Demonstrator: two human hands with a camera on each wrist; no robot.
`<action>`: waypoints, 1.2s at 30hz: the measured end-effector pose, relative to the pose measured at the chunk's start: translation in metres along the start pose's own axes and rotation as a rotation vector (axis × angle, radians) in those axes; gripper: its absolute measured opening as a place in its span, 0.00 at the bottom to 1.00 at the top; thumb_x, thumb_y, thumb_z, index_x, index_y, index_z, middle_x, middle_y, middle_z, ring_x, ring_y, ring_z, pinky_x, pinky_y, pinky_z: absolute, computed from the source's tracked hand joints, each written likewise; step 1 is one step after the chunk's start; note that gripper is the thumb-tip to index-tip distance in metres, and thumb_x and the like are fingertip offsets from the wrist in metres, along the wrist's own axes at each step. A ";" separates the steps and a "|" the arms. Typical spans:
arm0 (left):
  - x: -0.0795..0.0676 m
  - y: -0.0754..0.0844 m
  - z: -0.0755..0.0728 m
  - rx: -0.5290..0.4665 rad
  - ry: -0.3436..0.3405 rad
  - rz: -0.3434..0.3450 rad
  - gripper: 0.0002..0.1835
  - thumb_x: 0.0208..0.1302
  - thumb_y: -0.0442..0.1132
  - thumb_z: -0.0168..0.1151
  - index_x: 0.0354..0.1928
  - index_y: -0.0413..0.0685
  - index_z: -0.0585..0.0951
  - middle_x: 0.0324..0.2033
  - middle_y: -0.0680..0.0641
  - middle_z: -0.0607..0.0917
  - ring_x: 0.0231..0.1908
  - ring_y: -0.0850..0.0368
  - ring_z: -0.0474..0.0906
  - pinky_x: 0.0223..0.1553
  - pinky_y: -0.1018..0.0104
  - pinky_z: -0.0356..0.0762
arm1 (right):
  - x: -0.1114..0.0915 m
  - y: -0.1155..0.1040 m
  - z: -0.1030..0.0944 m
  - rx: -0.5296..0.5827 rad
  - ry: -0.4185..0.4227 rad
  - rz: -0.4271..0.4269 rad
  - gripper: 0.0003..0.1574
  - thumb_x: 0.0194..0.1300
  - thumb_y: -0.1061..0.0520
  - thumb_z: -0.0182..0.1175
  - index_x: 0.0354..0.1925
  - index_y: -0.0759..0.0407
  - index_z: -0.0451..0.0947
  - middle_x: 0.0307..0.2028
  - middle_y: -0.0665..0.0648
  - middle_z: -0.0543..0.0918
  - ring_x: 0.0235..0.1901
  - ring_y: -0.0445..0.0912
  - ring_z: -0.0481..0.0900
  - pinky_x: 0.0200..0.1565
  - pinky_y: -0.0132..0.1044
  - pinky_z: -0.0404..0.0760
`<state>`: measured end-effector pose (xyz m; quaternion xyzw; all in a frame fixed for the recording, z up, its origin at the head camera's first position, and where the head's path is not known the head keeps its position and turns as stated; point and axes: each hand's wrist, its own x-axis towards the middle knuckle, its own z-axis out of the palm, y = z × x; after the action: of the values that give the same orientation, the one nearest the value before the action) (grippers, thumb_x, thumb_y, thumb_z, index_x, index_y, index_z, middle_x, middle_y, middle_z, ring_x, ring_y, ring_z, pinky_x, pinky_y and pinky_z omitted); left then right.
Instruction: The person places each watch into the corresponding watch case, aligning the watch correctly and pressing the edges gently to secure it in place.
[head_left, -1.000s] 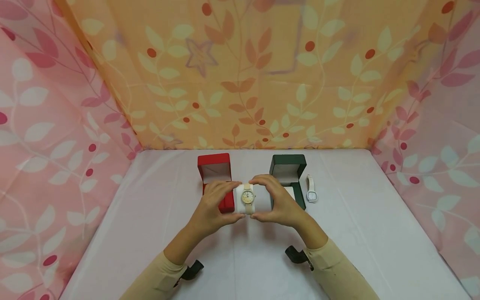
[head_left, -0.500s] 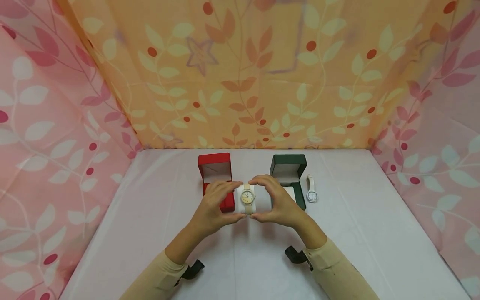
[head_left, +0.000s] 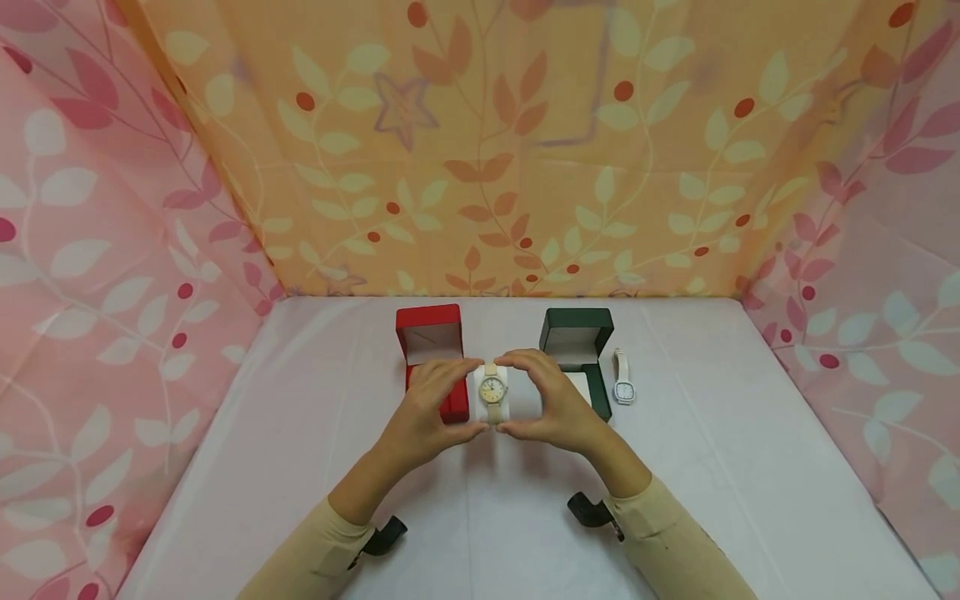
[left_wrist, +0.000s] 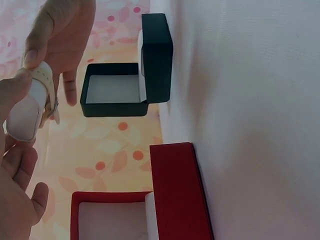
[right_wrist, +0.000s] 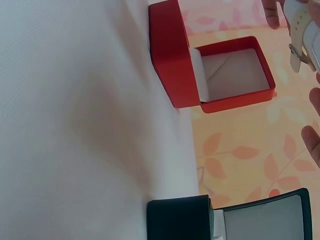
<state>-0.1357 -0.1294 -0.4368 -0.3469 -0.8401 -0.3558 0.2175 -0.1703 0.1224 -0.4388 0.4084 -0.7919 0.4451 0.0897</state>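
Observation:
A watch [head_left: 492,390] with a round cream dial and pale strap is wrapped round a white cushion [left_wrist: 22,117], dial up in the head view. My left hand [head_left: 420,412] pinches it from the left, thumb at the near edge and fingers at the far edge. From the right, my right hand [head_left: 566,408] pinches it the same way, so the fingertips of both hands nearly meet. The strap's buckle [right_wrist: 298,53] shows on the underside in the right wrist view. Behind the hands stand an open red watch box [head_left: 427,325] and an open dark green watch box [head_left: 576,325].
Another white watch [head_left: 623,387] with a squarish dial lies right of the green box. Something white [head_left: 580,383] shows inside that box, partly hidden by the right hand. A white cloth [head_left: 480,517] covers the table. Patterned curtains [head_left: 480,150] enclose the back and sides.
The watch and both hands have shifted very slightly up and left in the head view. The grip looks the same, and the boxes and second watch stay put.

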 end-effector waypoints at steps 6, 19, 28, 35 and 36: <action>0.000 -0.003 0.000 -0.004 -0.046 -0.029 0.49 0.49 0.44 0.84 0.73 0.50 0.69 0.67 0.49 0.76 0.66 0.50 0.67 0.65 0.46 0.67 | 0.001 0.001 0.001 -0.006 0.027 0.005 0.53 0.46 0.52 0.85 0.68 0.52 0.71 0.64 0.53 0.76 0.66 0.49 0.70 0.67 0.51 0.71; 0.001 -0.007 -0.002 0.026 -0.028 -0.027 0.48 0.47 0.42 0.85 0.71 0.49 0.71 0.64 0.48 0.78 0.64 0.49 0.68 0.63 0.40 0.63 | 0.005 -0.016 0.000 0.048 0.005 0.090 0.52 0.48 0.62 0.82 0.69 0.60 0.70 0.65 0.57 0.75 0.67 0.52 0.68 0.67 0.59 0.69; 0.000 -0.006 0.001 0.029 -0.007 -0.052 0.46 0.47 0.42 0.85 0.69 0.48 0.73 0.63 0.49 0.79 0.63 0.50 0.69 0.63 0.42 0.64 | 0.005 -0.020 0.003 0.088 -0.028 0.120 0.42 0.55 0.62 0.78 0.66 0.54 0.73 0.66 0.56 0.73 0.68 0.52 0.67 0.68 0.57 0.70; 0.000 -0.008 0.005 0.060 -0.008 -0.042 0.45 0.48 0.44 0.84 0.69 0.48 0.73 0.63 0.48 0.79 0.62 0.50 0.70 0.60 0.46 0.63 | 0.005 -0.016 0.008 0.109 0.029 0.160 0.32 0.59 0.58 0.76 0.59 0.47 0.78 0.63 0.51 0.76 0.66 0.47 0.70 0.67 0.55 0.71; 0.000 -0.008 0.006 0.065 -0.008 -0.039 0.44 0.48 0.45 0.83 0.69 0.48 0.73 0.63 0.48 0.79 0.62 0.50 0.70 0.60 0.46 0.63 | 0.005 -0.016 0.009 0.119 0.038 0.165 0.31 0.58 0.58 0.76 0.59 0.47 0.78 0.63 0.50 0.76 0.66 0.47 0.70 0.67 0.54 0.71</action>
<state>-0.1419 -0.1292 -0.4444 -0.3247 -0.8586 -0.3312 0.2183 -0.1600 0.1084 -0.4315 0.3378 -0.7931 0.5049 0.0434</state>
